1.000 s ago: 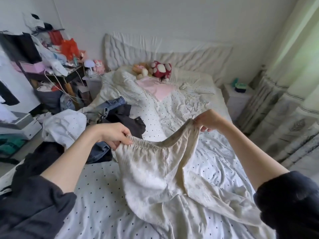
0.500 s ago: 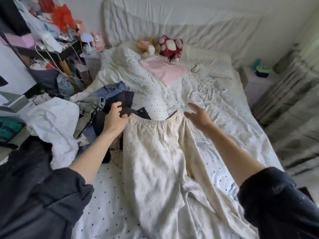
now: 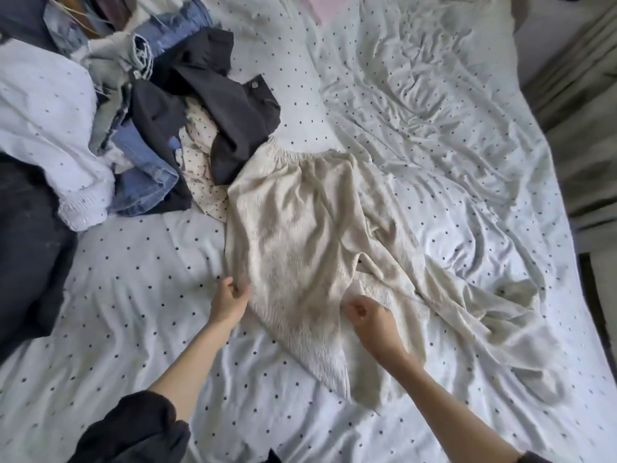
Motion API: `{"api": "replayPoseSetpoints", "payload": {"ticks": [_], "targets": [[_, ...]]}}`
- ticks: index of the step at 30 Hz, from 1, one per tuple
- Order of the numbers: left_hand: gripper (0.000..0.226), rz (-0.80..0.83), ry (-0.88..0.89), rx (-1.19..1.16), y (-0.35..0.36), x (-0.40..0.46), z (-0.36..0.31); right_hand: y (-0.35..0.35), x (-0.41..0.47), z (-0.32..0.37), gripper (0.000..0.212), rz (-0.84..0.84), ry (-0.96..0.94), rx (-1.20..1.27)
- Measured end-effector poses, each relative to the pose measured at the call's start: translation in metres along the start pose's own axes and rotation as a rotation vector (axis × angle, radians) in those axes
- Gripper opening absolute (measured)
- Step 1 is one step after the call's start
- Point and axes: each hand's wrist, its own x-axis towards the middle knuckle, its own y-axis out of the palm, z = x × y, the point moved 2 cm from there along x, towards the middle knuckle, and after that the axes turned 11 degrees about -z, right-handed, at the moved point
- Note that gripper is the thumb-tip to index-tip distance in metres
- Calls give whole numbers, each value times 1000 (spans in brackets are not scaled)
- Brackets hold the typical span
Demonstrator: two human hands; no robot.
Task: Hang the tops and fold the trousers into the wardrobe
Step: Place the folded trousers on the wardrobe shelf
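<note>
Cream trousers (image 3: 300,228) lie flat on the dotted bed sheet (image 3: 140,295), with the elastic waistband at the far end and the legs trailing toward the near right. My left hand (image 3: 230,300) pinches the trousers' left edge about halfway down. My right hand (image 3: 372,317) has its fingers curled on the fabric at the crotch, where the two legs split. Both dark sleeves are pushed up my forearms.
A heap of clothes lies at the upper left: a dark grey garment (image 3: 230,108), blue jeans (image 3: 143,175), a white dotted top (image 3: 43,111) and a black garment (image 3: 26,248). Curtains (image 3: 584,135) hang past the bed's right edge.
The trousers, held up by the waistband a second ago, now lie spread on the bed. Both hands let go of the waistband and moved down to mid-length. My view has tilted downward.
</note>
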Motion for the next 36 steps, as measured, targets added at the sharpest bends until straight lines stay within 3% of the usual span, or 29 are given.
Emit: {"api": "replayPoseSetpoints", "payload": {"ticks": [4,6,9,12,15,18,20,24,28,31,34,36], "targets": [[56,-108,-19,-240,6,12,5,19,-15,-11,18,59,17,1],[58,-89,-74,-389,2,23,5,31,-24,-14,12,81,38,33],[30,54,-136,-564,-3,35,-2,43,-32,-18,35,54,107,18],[5,135,-165,-563,-8,37,1,49,-40,-23,44,65,200,-12],[20,252,-134,-546,-17,28,12,52,-54,-31,49,143,207,-53],[22,443,-92,-529,-26,12,15,50,-67,-40,47,169,177,-115],[19,477,-40,-508,-35,1,13,46,-79,-41,46,154,159,-84],[6,351,40,-562,-59,-9,-9,22,-97,-21,20,144,146,180],[18,223,75,-578,-62,-37,-14,-12,-112,5,32,302,287,815],[31,226,33,-479,-41,-71,22,-43,-114,4,38,497,419,1107],[40,180,-80,-464,-12,-105,66,-70,-108,-24,33,537,449,1154],[37,205,-129,-422,10,-121,84,-78,-103,-47,19,341,326,942]]}}
